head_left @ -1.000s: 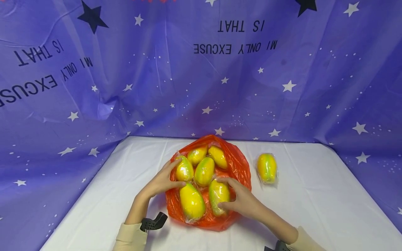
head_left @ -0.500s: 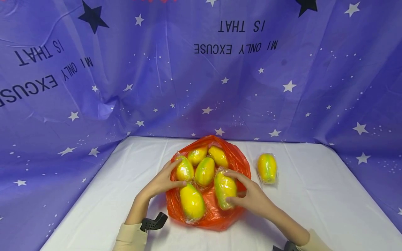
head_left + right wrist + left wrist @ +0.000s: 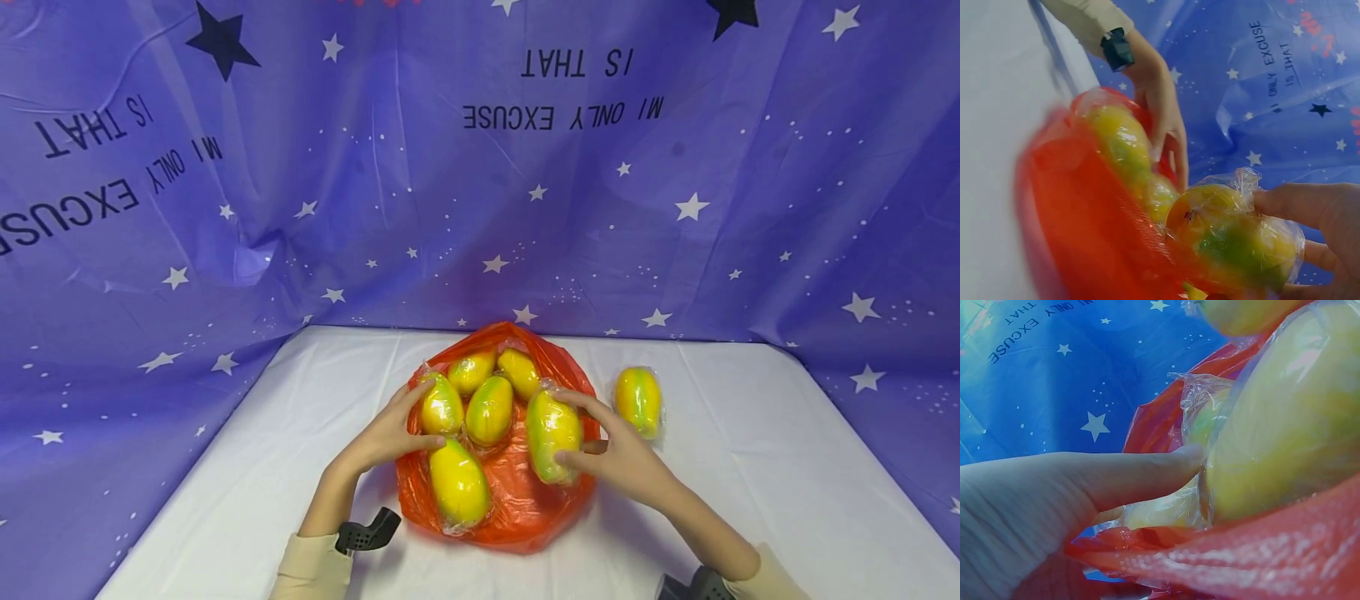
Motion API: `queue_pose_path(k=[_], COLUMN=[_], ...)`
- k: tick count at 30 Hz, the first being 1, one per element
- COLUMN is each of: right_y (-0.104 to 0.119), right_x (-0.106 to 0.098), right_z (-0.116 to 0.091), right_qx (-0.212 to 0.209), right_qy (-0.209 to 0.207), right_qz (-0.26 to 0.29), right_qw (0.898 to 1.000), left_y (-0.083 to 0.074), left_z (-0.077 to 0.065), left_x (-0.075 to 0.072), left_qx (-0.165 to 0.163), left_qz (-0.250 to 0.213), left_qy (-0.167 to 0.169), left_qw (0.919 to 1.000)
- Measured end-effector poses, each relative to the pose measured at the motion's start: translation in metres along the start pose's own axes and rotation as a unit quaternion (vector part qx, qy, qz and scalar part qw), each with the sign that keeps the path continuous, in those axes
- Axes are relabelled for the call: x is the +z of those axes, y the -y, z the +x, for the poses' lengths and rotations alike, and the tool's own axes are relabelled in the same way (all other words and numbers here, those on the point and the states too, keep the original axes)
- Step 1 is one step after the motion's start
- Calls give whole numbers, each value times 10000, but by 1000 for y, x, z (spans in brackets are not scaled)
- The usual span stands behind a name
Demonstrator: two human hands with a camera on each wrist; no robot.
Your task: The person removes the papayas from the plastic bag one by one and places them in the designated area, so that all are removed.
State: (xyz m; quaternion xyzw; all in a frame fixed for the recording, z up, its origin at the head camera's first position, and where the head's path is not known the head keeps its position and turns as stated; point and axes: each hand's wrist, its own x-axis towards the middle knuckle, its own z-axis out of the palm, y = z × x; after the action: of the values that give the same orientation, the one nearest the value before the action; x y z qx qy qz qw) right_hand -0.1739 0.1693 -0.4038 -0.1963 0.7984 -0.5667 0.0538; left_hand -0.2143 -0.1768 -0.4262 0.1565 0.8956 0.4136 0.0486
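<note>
A red plastic bag (image 3: 517, 508) lies spread wide on the table, holding several yellow-green fruits in clear film. My right hand (image 3: 611, 446) grips one wrapped fruit (image 3: 553, 437) between thumb and fingers over the bag's right side. In the right wrist view this fruit (image 3: 1235, 237) shows its stem end, with crinkled film at the top. My left hand (image 3: 386, 429) rests at the bag's left edge, thumb and forefinger spread beside a wrapped fruit (image 3: 442, 404). The left wrist view shows the left thumb (image 3: 1147, 478) stretched over the bag's rim, its tip touching the film.
A single wrapped fruit (image 3: 638, 402) lies on the white table (image 3: 750, 467), right of the bag. Another large fruit (image 3: 459, 483) sits near the bag's front. A purple star-printed curtain (image 3: 480, 208) hangs behind and at both sides.
My right hand has moved right and slightly away from me, carrying the gripped fruit from the bag's front right toward its right edge. The left hand stays in place.
</note>
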Motion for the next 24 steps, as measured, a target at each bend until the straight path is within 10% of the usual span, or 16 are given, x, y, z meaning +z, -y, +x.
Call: queue_pose_path(k=[24], right_y=[-1], right_x=[-28], right_z=[-13], right_qx=[-15], right_qy=[-459], right_qz=[-370], right_qw=[9983], left_y=[-1], left_z=[1], left_x=[1], left_qx=[-119], left_qz=[38], left_qy=[20], left_qw=[9999])
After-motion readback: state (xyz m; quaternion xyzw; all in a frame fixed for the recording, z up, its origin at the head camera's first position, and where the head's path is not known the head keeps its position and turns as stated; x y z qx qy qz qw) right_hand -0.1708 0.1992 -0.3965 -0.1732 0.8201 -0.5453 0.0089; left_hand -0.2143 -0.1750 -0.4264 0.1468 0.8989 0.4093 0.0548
